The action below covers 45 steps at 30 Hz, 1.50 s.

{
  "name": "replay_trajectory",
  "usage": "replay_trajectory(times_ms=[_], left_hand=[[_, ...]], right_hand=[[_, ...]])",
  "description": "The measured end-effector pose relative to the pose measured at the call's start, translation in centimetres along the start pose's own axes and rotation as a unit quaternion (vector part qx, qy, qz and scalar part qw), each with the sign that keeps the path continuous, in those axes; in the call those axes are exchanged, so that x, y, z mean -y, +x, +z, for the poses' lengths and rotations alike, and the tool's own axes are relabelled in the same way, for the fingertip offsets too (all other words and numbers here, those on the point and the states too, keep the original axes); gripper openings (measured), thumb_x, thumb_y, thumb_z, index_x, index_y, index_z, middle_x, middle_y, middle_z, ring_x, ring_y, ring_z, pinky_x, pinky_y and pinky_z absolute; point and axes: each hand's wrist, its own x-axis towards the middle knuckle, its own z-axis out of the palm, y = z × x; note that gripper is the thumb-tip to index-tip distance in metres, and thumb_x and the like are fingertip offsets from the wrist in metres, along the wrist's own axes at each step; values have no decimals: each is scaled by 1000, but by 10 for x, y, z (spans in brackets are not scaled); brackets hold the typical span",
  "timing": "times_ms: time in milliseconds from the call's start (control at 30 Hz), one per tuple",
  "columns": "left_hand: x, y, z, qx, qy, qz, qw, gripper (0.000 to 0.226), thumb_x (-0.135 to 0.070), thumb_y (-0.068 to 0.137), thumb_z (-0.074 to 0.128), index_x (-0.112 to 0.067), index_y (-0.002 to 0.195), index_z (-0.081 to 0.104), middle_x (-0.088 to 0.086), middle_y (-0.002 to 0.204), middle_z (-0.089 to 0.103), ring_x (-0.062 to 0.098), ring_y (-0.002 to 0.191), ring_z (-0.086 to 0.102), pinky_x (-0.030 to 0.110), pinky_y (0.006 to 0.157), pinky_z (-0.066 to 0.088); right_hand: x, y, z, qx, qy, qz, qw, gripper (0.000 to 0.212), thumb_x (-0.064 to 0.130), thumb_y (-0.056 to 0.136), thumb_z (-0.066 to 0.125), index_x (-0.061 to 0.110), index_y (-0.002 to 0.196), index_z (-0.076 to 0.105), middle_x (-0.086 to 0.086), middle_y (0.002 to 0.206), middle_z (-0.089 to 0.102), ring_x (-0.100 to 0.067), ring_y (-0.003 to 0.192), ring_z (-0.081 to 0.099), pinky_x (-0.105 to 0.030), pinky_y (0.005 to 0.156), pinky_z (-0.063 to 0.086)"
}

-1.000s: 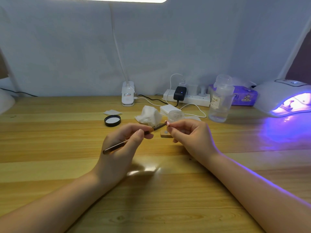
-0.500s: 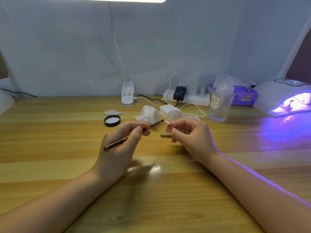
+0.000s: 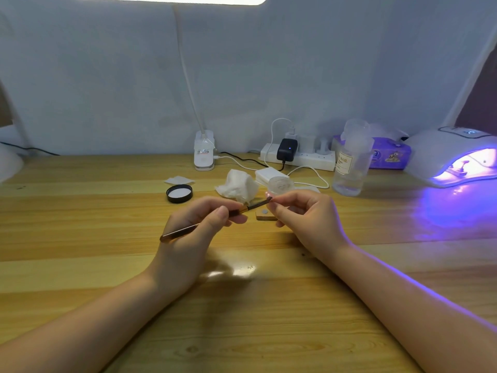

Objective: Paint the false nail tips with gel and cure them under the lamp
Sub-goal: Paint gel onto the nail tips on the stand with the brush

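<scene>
On a wooden tabletop point(image 3: 80, 265) before a pale backdrop, the left hand point(image 3: 193, 232) pinches one thin brush point(image 3: 215, 219) whose tip meets the single small nail tip point(image 3: 269, 198) pinched in the fingers of the right hand point(image 3: 306, 224). Just behind them lie one small wooden holder point(image 3: 265, 215), one open clear jar point(image 3: 281, 184), one crumpled tissue point(image 3: 238, 185) and one black lid point(image 3: 179, 193). Farther off stand one clear bottle point(image 3: 351, 162), one power strip point(image 3: 309, 157) and, at the right edge, one curing lamp point(image 3: 454, 157) glowing violet.
</scene>
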Motion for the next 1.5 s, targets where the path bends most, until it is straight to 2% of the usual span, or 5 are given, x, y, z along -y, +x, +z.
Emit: replay_trajectory(times_ms=[200, 533, 700, 867, 1500], left_hand=[[0, 1, 0, -27, 3, 9, 1000, 21, -18, 89, 55, -8, 100, 69, 7, 92, 74, 16, 90, 70, 22, 78, 52], [-2, -2, 0, 2, 20, -12, 1000, 23, -16, 86, 56, -8, 100, 73, 9, 92, 75, 14, 92, 69, 18, 79, 49], [-4, -2, 0, -15, 34, 8, 999, 28, -33, 81, 55, -13, 94, 70, 6, 87, 73, 15, 87, 69, 20, 77, 50], [-2, -1, 1, -18, 49, -5, 999, 24, -20, 87, 56, -10, 104, 70, 6, 95, 74, 13, 93, 69, 24, 81, 51], [-3, -1, -2, 2, 32, -15, 999, 19, -23, 82, 60, -17, 92, 75, 6, 85, 75, 14, 85, 69, 16, 72, 47]], right_hand=[[-2, 0, -1, 1, -28, -16, 999, 7, 17, 82, 74, 15, 89, 75, -6, 74, 72, -12, 62, 67, -31, 68, 55], [-5, 0, 0, -6, -52, -34, 998, 7, 19, 81, 75, 17, 87, 76, -11, 68, 69, -26, 66, 64, -34, 64, 53], [-5, 1, 0, -13, -59, -43, 997, 5, 22, 81, 76, 20, 85, 77, -15, 69, 67, -31, 66, 60, -36, 63, 50], [-4, 0, 1, -12, -55, -56, 997, 8, 26, 80, 76, 21, 85, 77, -19, 70, 67, -36, 66, 57, -42, 62, 49], [-5, 0, 0, -13, -72, -51, 996, 9, 17, 80, 77, 17, 89, 78, -9, 71, 69, -28, 67, 60, -31, 62, 48]])
